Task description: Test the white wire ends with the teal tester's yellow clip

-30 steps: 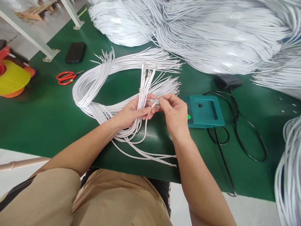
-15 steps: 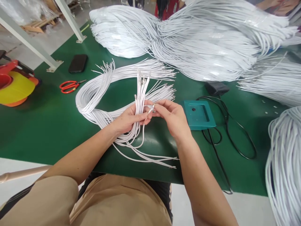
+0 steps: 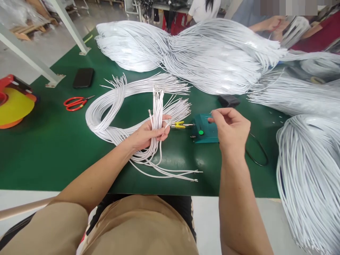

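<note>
My left hand (image 3: 152,132) is closed around a bunch of white wires (image 3: 157,102), their metal-tipped ends standing up above the fingers. From below it the wires curve down, and a few ends lie loose to the right. A yellow clip-like piece (image 3: 179,124) with a metal tip lies between my left fingertips and a teal box (image 3: 205,136) with a green round spot. My right hand (image 3: 231,125) is over the right part of that box, thumb and forefinger pinched together. What they pinch, if anything, is too small to make out.
A looped bundle of white wires (image 3: 92,117) lies behind my left hand. Further left are red-handled snips (image 3: 75,103), a dark phone-like slab (image 3: 83,78) and a yellow-orange reel (image 3: 16,106). Large wire bundles (image 3: 212,60) line the back; another (image 3: 308,159) hangs over the right edge.
My right hand has moved right, away from my left fingertips to over the teal box. The yellow piece now shows between them. My left hand still grips the wires; the view has shifted slightly.
</note>
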A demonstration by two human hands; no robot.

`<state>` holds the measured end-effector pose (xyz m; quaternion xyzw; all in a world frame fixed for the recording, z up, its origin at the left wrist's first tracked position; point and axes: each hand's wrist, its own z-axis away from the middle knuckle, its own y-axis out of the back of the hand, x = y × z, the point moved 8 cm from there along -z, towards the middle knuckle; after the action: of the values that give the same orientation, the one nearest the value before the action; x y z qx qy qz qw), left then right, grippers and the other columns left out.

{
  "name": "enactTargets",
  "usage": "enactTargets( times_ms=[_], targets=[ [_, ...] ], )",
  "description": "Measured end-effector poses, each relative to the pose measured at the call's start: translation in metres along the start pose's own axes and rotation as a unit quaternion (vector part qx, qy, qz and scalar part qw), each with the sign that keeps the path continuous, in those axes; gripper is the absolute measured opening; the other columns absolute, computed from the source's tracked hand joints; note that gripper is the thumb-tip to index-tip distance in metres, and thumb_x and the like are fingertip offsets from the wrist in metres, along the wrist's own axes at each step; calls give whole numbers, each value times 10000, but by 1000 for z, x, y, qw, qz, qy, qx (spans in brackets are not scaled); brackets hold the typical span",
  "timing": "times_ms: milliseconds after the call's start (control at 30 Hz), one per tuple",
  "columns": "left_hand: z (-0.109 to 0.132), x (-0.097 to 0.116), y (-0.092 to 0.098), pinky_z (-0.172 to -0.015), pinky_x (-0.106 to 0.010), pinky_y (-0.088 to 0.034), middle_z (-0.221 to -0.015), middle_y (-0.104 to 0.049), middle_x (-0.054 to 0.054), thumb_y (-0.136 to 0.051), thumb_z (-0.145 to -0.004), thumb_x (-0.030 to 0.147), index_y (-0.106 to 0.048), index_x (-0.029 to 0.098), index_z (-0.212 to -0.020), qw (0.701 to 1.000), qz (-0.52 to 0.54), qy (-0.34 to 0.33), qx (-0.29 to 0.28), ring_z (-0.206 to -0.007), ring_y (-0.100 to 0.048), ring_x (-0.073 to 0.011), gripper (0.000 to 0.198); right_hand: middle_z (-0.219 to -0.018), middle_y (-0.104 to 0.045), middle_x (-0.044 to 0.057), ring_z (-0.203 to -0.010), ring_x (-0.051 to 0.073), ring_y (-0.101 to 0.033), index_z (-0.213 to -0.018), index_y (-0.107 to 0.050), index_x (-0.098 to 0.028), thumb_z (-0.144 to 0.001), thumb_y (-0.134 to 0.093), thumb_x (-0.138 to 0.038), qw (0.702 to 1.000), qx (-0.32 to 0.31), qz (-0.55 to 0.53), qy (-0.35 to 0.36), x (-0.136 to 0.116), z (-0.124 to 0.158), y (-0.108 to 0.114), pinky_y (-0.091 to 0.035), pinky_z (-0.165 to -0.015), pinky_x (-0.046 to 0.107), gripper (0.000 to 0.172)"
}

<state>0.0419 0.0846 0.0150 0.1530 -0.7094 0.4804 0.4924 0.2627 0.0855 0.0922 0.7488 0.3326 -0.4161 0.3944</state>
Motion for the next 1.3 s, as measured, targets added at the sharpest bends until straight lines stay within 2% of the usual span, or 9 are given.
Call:
enactTargets(
  times_ms=[100,167,233,400,533,600,800,1100,1300],
  targets=[
    [-1,-2,1,-532,-217,-374,-746,-609,3,-762,-784,255,-585,190,-1178,1000,-6,0,-3,-576,-553,-82,436,-652,-634,-14,-624,120,-590,-693,-671,-184,-771,-705,-266,957,-261,-100,-72,-16,31,-26,-479,-643,253,118],
    [-1,-2,1,-541,-215,-390,-757,-622,0,-758,-787,247,-586,192,-1182,1000,-9,-6,-1,-600,-580,-91,434,-691,-662,-6,-595,107,-570,-717,-697,-175,-744,-749,-293,847,-504,-133,-100,-39,86,-59,-453,-573,233,132],
    [0,-2,1,-544,-206,-397,-783,-635,-5,-749,-797,237,-592,201,-1186,1000,-16,-6,-3,-631,-609,-98,421,-729,-680,-16,-561,77,-512,-805,-723,-184,-735,-761,-270,779,-614,-85,-93,-56,131,-76,-382,-512,207,117],
    [2,-1,4,-562,-200,-423,-829,-653,-14,-745,-804,245,-593,212,-1222,999,-51,-8,1,-679,-636,-107,446,-586,-566,-52,-547,62,-439,-654,-638,-169,-764,-736,-256,833,-552,-9,-44,-60,134,-95,-328,-515,198,171],
    [2,1,3,-570,-204,-431,-836,-654,-12,-733,-817,257,-591,221,-1247,996,-83,-24,-16,-682,-643,-108,455,-632,-547,-44,-559,83,-462,-802,-655,-185,-819,-668,-329,953,-281,-87,-78,-34,66,-71,-385,-517,207,146],
    [2,0,2,-563,-206,-425,-849,-662,-17,-724,-826,263,-569,235,-1286,995,-95,-23,-24,-683,-655,-117,487,-662,-557,-32,-579,91,-487,-817,-662,-186,-857,-602,-348,969,-210,-98,-85,-22,46,-66,-417,-537,213,177],
    [2,-1,3,-559,-207,-424,-865,-657,-22,-717,-833,262,-510,243,-1376,993,-106,-25,-37,-700,-664,-123,581,-774,-678,9,-732,129,-585,-807,-704,-170,-837,-614,-341,957,-275,-78,-61,-24,42,-88,-476,-719,260,196],
    [3,0,4,-572,-208,-453,-883,-652,-26,-703,-845,264,-522,229,-1370,990,-137,-19,-24,-716,-662,-123,556,-722,-683,4,-677,140,-575,-717,-672,-177,-784,-657,-322,966,-252,-6,-53,-22,52,-76,-433,-660,275,161],
    [3,1,2,-560,-206,-459,-861,-645,-20,-707,-841,270,-529,215,-1354,988,-153,-24,-19,-710,-672,-128,546,-788,-700,6,-723,145,-591,-788,-680,-184,-824,-600,-299,946,-318,18,-65,-18,56,-77,-446,-714,285,145]
  ],
)
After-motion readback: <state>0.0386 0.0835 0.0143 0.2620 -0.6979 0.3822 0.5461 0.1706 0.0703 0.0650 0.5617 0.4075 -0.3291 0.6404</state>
